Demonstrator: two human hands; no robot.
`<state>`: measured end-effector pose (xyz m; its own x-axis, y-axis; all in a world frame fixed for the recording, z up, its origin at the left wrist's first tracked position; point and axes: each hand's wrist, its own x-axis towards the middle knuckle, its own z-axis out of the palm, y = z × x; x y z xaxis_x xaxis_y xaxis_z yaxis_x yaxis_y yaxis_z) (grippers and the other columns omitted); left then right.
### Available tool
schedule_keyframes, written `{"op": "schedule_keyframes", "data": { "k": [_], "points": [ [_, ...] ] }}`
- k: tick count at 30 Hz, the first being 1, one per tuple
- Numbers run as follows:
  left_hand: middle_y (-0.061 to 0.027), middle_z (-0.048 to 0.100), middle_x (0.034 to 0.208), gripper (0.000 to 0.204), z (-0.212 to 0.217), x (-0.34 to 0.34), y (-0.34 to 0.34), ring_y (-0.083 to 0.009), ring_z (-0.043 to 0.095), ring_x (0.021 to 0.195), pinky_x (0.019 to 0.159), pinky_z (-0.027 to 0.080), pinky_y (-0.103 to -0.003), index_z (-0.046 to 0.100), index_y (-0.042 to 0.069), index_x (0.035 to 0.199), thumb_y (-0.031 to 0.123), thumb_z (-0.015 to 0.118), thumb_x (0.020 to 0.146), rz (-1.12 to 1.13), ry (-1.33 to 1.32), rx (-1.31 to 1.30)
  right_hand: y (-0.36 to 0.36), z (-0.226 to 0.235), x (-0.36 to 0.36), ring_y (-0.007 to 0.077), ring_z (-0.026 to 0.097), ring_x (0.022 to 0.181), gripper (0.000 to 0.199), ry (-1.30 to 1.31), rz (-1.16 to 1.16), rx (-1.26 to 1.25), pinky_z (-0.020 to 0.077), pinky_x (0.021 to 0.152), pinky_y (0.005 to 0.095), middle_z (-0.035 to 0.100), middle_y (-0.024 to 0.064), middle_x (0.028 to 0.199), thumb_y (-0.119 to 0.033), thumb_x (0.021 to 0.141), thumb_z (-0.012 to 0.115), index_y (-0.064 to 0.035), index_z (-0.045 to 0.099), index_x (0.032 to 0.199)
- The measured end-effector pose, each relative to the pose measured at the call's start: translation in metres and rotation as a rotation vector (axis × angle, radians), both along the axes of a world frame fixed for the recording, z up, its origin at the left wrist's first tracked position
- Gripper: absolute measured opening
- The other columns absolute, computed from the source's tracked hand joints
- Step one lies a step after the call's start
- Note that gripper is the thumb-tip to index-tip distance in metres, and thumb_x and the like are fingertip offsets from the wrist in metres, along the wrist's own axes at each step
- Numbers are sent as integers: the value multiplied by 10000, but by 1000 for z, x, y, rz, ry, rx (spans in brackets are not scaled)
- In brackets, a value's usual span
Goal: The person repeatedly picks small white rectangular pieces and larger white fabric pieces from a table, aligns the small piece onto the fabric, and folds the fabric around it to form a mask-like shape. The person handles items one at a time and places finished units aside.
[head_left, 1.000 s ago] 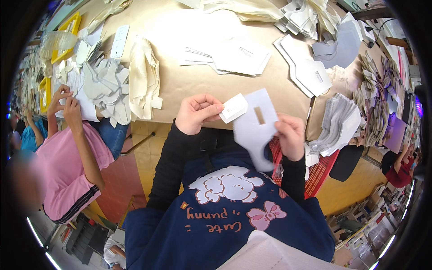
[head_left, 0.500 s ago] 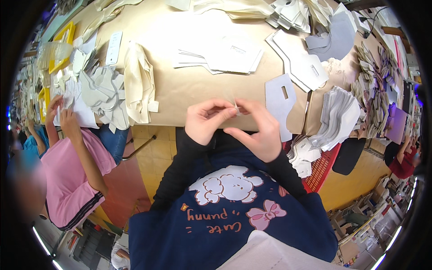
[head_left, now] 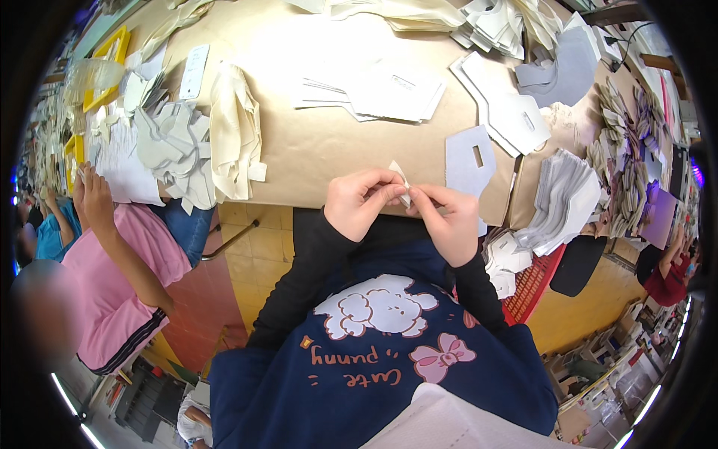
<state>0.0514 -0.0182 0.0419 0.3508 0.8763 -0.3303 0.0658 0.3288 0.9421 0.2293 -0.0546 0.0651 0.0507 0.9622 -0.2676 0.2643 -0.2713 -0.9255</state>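
Note:
Both my hands meet at the near edge of the brown paper-covered table (head_left: 329, 142). My left hand (head_left: 360, 202) and my right hand (head_left: 447, 221) pinch a small white piece (head_left: 401, 179) between their fingertips, held upright above the table edge. A pale grey cut shape with a small slot (head_left: 471, 161) lies flat on the table just beyond my right hand, untouched.
Stacks of white and grey cut pieces (head_left: 381, 93) cover the table's middle and far right, with cream fabric strips (head_left: 232, 131) at left. A person in pink (head_left: 120, 262) works at the left. A red basket (head_left: 527, 288) sits by my right side.
One second ago my right hand held the grey slotted shape and my left the small white piece. The grey shape now lies on the table, and both hands hold the small piece.

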Motion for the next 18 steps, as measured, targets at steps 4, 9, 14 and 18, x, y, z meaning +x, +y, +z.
{"op": "schedule_keyframes", "data": {
  "k": [4, 9, 14, 18],
  "points": [
    [-61, 706, 874, 128, -1, -6, 1, -91, 652, 770, 714, 547, -233, 700, -67, 1031, 34, 665, 961, -47, -9, -147, 1, -3, 16, 129, 675, 659, 183, 208, 7, -186, 534, 623, 230, 734, 121, 811, -63, 977, 634, 89, 733, 953],
    [-50, 695, 843, 120, 0, -15, 7, -80, 631, 749, 694, 532, -225, 712, -64, 995, 44, 677, 955, -151, 6, -204, 0, -2, 29, 121, 669, 648, 203, 280, 0, -312, 513, 609, 217, 739, 129, 818, -88, 984, 627, 87, 728, 972],
    [-42, 684, 820, 124, 1, -20, 14, -80, 627, 734, 685, 523, -226, 713, -68, 991, 44, 679, 950, -288, -50, -234, -1, 6, 44, 92, 663, 637, 202, 248, 77, -407, 462, 570, 196, 737, 108, 779, -107, 979, 631, 67, 733, 966],
    [-45, 683, 804, 122, 5, -12, 19, -82, 627, 717, 675, 521, -224, 718, -72, 971, 41, 679, 945, -334, -19, -225, -2, 15, 55, 87, 658, 622, 200, 238, 81, -415, 449, 556, 196, 736, 101, 773, -112, 979, 632, 60, 732, 957]
  ]
}}
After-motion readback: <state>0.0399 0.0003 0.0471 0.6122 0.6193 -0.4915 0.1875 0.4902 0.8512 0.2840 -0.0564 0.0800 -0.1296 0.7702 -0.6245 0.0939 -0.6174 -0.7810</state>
